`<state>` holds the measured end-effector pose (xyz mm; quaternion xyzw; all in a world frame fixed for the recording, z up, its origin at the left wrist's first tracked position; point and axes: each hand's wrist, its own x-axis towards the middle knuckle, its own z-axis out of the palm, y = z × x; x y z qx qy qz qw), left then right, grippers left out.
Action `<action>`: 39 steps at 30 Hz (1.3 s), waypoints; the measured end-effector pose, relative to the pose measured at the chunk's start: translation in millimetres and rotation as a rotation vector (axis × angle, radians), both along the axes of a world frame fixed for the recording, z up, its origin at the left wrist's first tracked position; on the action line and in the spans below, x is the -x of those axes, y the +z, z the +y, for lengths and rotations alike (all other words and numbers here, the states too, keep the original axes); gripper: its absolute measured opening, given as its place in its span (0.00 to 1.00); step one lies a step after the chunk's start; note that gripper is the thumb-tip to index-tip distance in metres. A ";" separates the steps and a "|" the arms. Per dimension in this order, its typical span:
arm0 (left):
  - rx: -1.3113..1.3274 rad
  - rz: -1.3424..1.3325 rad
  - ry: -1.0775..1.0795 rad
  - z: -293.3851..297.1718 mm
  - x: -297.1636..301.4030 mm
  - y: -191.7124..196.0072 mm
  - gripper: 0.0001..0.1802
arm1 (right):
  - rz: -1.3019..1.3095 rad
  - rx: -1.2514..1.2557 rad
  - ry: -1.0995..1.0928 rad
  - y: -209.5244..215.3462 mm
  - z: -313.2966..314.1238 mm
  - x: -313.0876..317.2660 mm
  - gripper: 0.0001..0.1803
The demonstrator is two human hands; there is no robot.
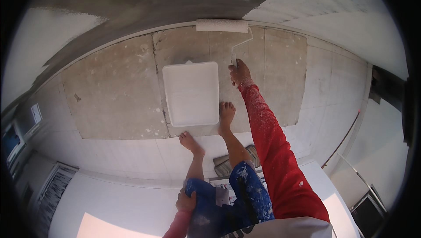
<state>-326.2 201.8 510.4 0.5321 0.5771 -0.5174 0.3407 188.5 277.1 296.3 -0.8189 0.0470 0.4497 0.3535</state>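
Note:
My right hand, at the end of a red, paint-flecked sleeve, is closed round the handle of a paint roller. The roller's white, loaded sleeve lies level at the foot of the wall, against the grey part. Between that wall and my feet stands a white paint tray with white paint in it. My left hand rests on my left thigh near the knee, over blue shorts, and holds no tool; its fingers lie against the leg.
Paint-spotted brown sheeting covers the floor under the tray. My bare feet are close to its near edge, with striped slippers behind. White paint covers the wall at right and far left. A long pole leans at the right.

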 end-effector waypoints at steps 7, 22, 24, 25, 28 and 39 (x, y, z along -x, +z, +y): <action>-0.015 0.008 0.015 -8.3 -2.0 -0.4 0.45 | 0.001 -0.029 0.010 33.8 0.5 -12.4 0.23; -0.249 -0.402 0.211 39.9 102.1 37.7 0.26 | -0.210 -0.334 -0.094 309.2 -26.7 41.4 0.27; -0.258 -0.462 0.181 44.9 124.4 39.5 0.25 | -0.253 -0.366 -0.107 354.7 -26.3 44.1 0.26; -0.263 -0.517 0.124 48.1 135.4 39.9 0.26 | -0.281 -0.372 -0.111 376.1 -27.6 44.5 0.26; -0.117 -0.682 -0.194 56.9 149.6 33.9 0.22 | -0.392 -0.417 -0.084 429.3 -27.3 49.8 0.27; -0.203 -0.686 -0.218 87.1 158.0 10.4 0.21 | -0.992 -0.538 0.023 621.6 -9.7 12.1 0.26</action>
